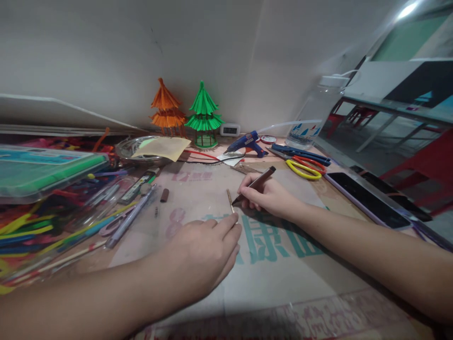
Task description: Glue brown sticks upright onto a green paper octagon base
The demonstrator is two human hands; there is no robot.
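Right hand; glue gun beyond.

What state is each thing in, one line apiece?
Marker: uncapped, in the right hand
Cap: off, lying down
Stick: part brown, held by the left hand
Glue gun: glue stick inserted
Bottle: lid on
Phone: dark
Scissors: cannot tell if open
Orange tower: upright
Green tower: upright
Box: looks shut

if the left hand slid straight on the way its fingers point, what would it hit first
Past the thin stick at its fingertips, most likely the right hand, holding a brown marker; depth is hard to judge.
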